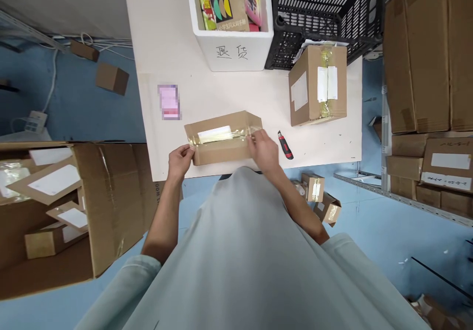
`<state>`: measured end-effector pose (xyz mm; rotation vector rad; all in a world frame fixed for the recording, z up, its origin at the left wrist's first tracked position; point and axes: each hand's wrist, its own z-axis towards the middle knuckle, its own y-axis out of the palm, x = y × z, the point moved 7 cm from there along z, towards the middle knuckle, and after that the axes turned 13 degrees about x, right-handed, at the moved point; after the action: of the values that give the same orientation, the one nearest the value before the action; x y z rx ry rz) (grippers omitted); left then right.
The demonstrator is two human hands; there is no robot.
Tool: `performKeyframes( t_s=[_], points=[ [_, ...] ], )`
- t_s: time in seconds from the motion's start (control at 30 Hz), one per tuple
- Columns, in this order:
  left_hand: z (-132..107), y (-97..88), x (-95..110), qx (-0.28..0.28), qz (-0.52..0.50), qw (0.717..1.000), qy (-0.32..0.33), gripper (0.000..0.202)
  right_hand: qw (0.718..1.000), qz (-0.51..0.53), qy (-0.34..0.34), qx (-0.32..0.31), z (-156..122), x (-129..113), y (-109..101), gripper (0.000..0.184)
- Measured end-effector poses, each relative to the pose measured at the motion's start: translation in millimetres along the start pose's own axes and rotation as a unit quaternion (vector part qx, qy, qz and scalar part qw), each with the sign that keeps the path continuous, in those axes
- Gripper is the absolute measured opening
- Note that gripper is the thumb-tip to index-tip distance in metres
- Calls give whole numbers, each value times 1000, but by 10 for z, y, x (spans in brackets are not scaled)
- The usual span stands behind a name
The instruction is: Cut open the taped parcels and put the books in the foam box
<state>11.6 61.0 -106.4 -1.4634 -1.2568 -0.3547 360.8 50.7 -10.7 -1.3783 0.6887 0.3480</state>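
Observation:
A long, flat cardboard box lies slightly tilted near the front edge of the table, with clear tape and a white label along its top. My left hand is closed, pinching the box's left end near the tape. At the other end, my right hand has its fingers closed on the box's right end by the tape; its fingertips are partly hidden. Just right of that hand lies a red and black utility knife, apart from it. A pink blurred item rests on the table to the left.
On the white table stand a white foam bin of books, a black plastic crate and a taped carton. A large open carton holding parcels is at left. Shelved boxes line the right.

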Motion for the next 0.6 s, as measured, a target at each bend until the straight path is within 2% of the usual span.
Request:
performKeyframes(
  t_s=[0.07, 0.13, 0.23, 0.3, 0.43, 0.5, 0.6],
  points=[
    [-114, 165, 117, -24, -16, 999, -17, 47, 998, 30, 54, 11, 98, 471, -101, 43],
    [-245, 318, 275, -49, -2, 999, -1, 44, 988, 89, 127, 24, 119, 909, -192, 50],
    [-430, 381, 440, -49, 70, 995, 54, 40, 964, 179, 198, 18, -59, 1289, -259, 61],
    [-559, 349, 420, -64, 75, 994, 55, 41, 958, 191, 213, 17, -286, 1371, -300, 63],
    [-837, 269, 203, -119, -13, 993, -22, 52, 952, 195, 229, 46, -743, 1376, -375, 62],
    [-944, 257, 149, -123, -38, 991, -42, 58, 949, 198, 239, 62, -860, 1368, -385, 64],
    [-1012, 275, 207, -110, -63, 991, -40, 57, 948, 191, 241, 80, -851, 1337, -391, 66]
  ],
)
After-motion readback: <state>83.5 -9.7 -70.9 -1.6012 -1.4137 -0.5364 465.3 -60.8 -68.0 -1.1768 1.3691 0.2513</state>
